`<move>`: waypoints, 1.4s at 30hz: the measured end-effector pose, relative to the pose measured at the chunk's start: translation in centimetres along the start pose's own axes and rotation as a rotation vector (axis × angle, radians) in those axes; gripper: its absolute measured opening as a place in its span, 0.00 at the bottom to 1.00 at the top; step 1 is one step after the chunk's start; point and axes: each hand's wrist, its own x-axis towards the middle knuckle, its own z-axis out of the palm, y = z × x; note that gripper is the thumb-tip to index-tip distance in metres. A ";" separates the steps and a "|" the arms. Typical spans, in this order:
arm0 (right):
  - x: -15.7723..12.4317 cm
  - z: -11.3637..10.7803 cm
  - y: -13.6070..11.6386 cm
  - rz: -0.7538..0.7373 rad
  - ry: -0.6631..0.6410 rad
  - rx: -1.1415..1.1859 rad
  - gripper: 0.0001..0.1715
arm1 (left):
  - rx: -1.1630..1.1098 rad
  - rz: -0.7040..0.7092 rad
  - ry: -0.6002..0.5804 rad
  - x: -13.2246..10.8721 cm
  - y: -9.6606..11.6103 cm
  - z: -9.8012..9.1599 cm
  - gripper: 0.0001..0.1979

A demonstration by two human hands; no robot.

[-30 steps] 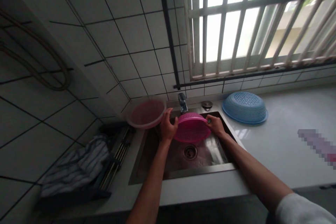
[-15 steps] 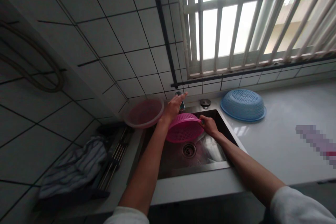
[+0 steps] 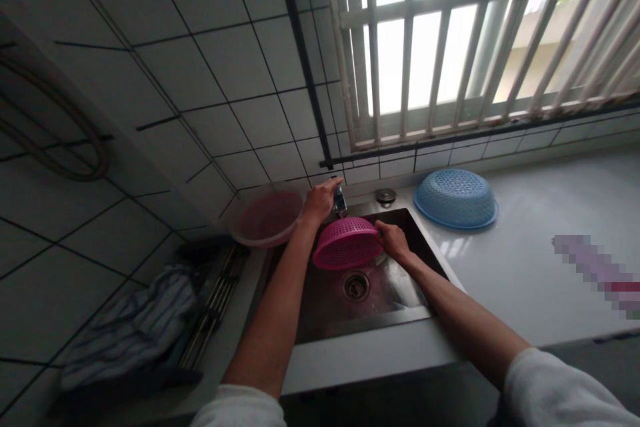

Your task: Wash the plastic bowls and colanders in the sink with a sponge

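Note:
My right hand [image 3: 393,240] grips the rim of a pink colander [image 3: 345,252], which is tilted above the sink [image 3: 330,317]. The colander's open side faces me, and its perforated base is turned towards the tap. My left hand [image 3: 319,201] is closed at the top of the chrome faucet [image 3: 340,200], on its handle; the fingertips are partly hidden. The faucet's spout comes down just behind the colander. Below the colander the sink drain [image 3: 357,287] shows.
A translucent pink basin [image 3: 270,217] stands left of the sink. On the right counter a blue colander [image 3: 456,199] lies upside down. A round metal drain plug [image 3: 385,196] sits behind the sink. Leftward lie a roll-up rack [image 3: 207,320] and a striped cloth [image 3: 135,327].
My left hand has drawn back slightly and its stretched fingers have closed at the faucet's top. The colander remains in my right hand over the sink. The view has shifted slightly.

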 end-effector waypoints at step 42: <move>0.0 0.8 0.3 0.086 -0.088 0.086 0.10 | -0.178 -0.666 -0.141 -15.4 -5.5 7.0 0.42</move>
